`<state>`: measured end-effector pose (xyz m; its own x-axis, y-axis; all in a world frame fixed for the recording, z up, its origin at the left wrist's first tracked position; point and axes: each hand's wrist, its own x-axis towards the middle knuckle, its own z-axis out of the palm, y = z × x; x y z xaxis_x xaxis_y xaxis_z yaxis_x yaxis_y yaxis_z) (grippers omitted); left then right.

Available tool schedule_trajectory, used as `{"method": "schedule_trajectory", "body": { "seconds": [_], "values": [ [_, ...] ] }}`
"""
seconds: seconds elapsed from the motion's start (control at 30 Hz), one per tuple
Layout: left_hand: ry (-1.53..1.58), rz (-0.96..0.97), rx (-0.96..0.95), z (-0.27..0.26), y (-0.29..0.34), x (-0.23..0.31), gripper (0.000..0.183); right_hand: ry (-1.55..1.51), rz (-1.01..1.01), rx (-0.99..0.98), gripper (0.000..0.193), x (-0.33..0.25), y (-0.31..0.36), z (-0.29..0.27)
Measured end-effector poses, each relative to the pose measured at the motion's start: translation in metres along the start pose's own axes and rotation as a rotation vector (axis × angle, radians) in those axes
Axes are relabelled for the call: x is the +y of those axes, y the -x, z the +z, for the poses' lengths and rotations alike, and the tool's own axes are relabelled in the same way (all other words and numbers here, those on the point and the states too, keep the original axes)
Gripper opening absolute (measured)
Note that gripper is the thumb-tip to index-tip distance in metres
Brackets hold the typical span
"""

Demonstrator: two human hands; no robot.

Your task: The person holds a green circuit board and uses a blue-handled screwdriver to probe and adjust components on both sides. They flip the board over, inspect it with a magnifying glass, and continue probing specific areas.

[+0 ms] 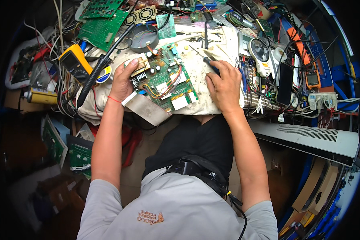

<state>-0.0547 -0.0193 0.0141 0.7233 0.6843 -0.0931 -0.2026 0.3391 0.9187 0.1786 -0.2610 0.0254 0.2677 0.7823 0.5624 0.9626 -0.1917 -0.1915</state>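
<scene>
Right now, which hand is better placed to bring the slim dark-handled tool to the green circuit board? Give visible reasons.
Likely the right hand: its fingers are at the slim dark-handled tool, beside the green circuit board. The left hand is occupied, gripping the board's left side.

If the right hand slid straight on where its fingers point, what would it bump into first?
Most likely the slim dark-handled tool: its handle lies right at the fingers of the right hand, though one view leaves the exact depth unclear.

2 hands (125, 80) (225, 85), 1 held circuit board (169, 76), 1 yellow multimeter (77, 63), 1 black phone (285, 84)
</scene>
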Motion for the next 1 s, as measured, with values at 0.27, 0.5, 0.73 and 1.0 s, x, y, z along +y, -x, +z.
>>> {"method": "schedule_trajectory", "body": {
  "seconds": [0.27,0.5,0.73,1.0],
  "values": [
    [0.026,-0.008,0.001,0.001,-0.002,-0.003,0.037,-0.108,-0.006,0.134,0.017,-0.014,0.013,-0.011],
    [0.072,-0.079,-0.038,-0.003,-0.009,0.003,0.042,-0.45,-0.32,-0.145,0.019,-0.085,0.067,-0.02],
    [0.156,-0.077,0.01,0.01,-0.018,0.0,0.046,-0.431,-0.211,-0.362,0.021,-0.099,0.081,-0.014],
    [0.124,-0.006,-0.008,0.016,-0.029,-0.016,0.045,-0.172,0.137,0.042,0.017,-0.015,0.008,-0.046]
  ]
}}
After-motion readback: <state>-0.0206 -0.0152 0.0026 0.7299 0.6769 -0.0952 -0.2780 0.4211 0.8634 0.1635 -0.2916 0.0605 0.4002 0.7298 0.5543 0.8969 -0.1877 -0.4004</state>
